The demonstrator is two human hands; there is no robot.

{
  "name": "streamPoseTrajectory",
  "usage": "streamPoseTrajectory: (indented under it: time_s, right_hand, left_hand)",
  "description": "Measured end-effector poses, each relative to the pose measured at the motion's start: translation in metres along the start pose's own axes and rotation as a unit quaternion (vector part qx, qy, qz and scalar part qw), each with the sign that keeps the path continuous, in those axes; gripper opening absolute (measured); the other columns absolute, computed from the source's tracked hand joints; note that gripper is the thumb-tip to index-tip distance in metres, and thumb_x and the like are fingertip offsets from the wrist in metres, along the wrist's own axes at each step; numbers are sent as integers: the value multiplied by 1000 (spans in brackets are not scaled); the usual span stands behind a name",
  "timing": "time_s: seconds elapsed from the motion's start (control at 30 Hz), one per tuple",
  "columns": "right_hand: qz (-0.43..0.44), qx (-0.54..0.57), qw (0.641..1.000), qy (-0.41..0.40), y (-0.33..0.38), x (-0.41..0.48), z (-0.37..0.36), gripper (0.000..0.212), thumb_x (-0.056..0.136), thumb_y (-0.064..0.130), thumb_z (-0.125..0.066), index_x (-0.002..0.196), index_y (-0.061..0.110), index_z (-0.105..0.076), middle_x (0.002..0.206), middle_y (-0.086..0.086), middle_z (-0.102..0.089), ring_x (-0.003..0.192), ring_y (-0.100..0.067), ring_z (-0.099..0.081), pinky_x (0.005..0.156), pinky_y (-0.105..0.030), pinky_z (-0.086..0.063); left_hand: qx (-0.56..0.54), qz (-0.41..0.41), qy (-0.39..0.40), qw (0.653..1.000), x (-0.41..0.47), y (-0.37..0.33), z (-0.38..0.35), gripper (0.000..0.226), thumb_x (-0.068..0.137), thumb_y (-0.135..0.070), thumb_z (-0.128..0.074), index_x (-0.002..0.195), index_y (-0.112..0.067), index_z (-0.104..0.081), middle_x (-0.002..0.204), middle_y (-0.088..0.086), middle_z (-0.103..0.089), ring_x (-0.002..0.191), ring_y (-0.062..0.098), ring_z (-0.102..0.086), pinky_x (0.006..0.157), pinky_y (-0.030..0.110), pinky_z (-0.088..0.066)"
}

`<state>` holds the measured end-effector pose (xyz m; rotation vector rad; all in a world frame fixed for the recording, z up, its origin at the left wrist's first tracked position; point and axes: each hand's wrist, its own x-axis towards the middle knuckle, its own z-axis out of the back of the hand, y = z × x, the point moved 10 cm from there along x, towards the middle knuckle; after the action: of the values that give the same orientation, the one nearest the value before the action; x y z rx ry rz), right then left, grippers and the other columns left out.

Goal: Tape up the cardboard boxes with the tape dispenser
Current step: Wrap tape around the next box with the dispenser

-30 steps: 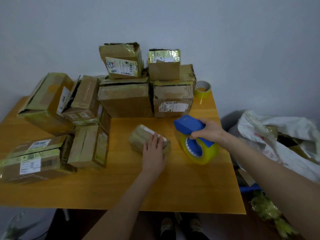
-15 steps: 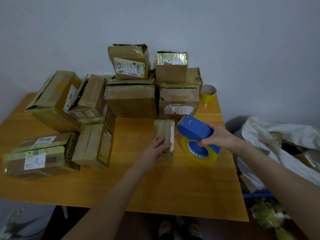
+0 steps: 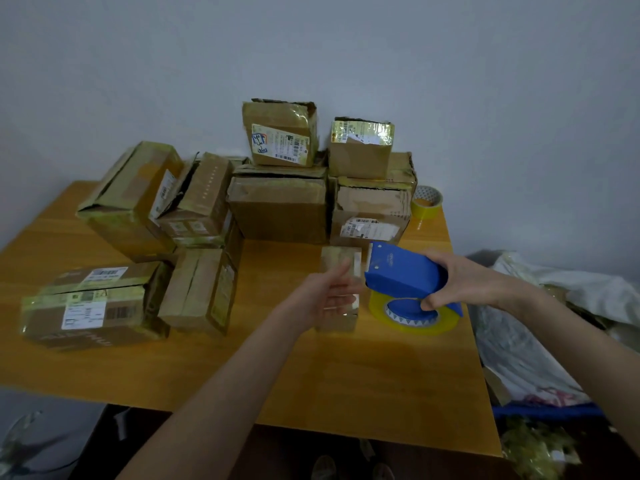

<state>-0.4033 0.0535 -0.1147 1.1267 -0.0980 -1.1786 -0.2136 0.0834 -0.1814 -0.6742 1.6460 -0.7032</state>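
right grip [image 3: 474, 285] holds tape dispenser [image 3: 401, 271] | left grip [image 3: 325, 292] wide over small box [image 3: 336, 322] | label [image 3: 278, 143] reads 3-3

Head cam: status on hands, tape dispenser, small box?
Right hand grips blue tape dispenser beside small box. Left hand open at box, contact blurred. Box stack close behind; nothing between dispenser and box.

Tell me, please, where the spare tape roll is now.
In the head view, the spare tape roll sits at the far right corner of the table, right of the stacked cardboard boxes.
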Motion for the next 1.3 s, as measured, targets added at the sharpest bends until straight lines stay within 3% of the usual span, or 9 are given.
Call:
streamPoseTrajectory:
  time_s: [0.07,0.17,0.33,0.57,0.77,1.03,1.3]
  right_hand:
    - [7,-20,1000,13,3,1,-6,61,69,5,-84,117,28,-55,113,0,-63,99,-14,-65,90,-37,-55]
    - [29,-49,998,19,11,1,-15,71,69,15,-88,125,34,-50,116,10,-60,99,-6,-63,85,-25,-54]
    - [43,-220,974,-19,20,6,-23,78,71,41,-80,134,48,-35,115,14,-58,103,-14,-58,89,-40,-52]
    - [51,-243,969,-6,21,1,-29,75,73,38,-78,134,48,-35,111,13,-59,98,-16,-58,85,-42,-53]
    - [21,-275,961,-6,4,-7,-18,80,75,40,-76,141,47,-30,110,15,-58,97,-10,-57,83,-31,-52]
    - [-2,-304,952,25,-9,3,-31,81,77,38,-74,144,41,-28,96,19,-53,88,-7,-53,68,-21,-46]
    - [-19,-286,957,36,-30,17,-31,83,73,36,-76,141,46,-29,102,17,-57,92,-10,-58,76,-31,-54]
  left_hand:
    - [-1,-24,-32,999,-4,-5,7,22,88,-34,-65,96,-13,-67,86,-2,-70,83,14,-60,70,25,-48]
    - [59,-55,-84,993,-5,-9,20,11,87,-22,-69,92,-13,-65,80,-1,-67,74,9,-58,63,20,-47]
    - [140,-64,-132,979,-9,-7,30,7,91,-19,-62,86,-15,-61,81,-1,-62,74,8,-56,63,19,-46]
    - [161,-70,-156,972,-17,-6,56,6,91,-18,-62,86,-15,-61,85,0,-62,78,10,-57,61,20,-45]
    - [167,-73,-221,958,-28,-5,110,15,93,-19,-63,81,-10,-63,77,4,-57,75,14,-56,59,22,-49]
    - [154,-21,-231,960,-23,28,117,16,92,-21,-64,91,-5,-62,79,4,-56,76,16,-55,56,23,-47]
    - [144,-22,-237,960,-15,41,113,19,94,-21,-62,83,-6,-60,80,6,-55,73,16,-52,55,26,-46]
